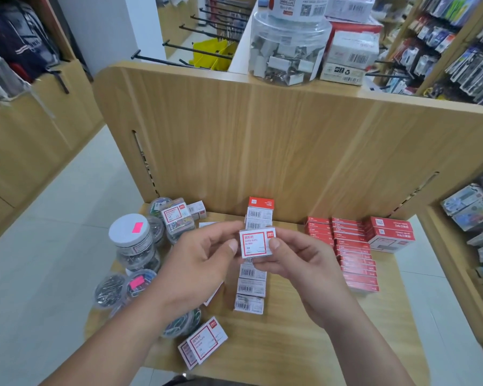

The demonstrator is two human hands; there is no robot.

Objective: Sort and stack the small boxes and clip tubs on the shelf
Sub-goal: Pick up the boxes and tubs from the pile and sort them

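Boxes (202,345), two of them, overlap at the front edge of the shelf (304,330), left of middle. Above the shelf's middle, the left hand (201,263) and right hand (299,263) share one small box (257,243). Each grip pinches an end, thumb on top, fingers curled beneath. Its label faces up, long axis running left to right, red logo at the far right corner. Below it, white boxes (251,285) run front to back. Along the left edge crowd clip tubs (130,235); red boxes (354,260) line the right.
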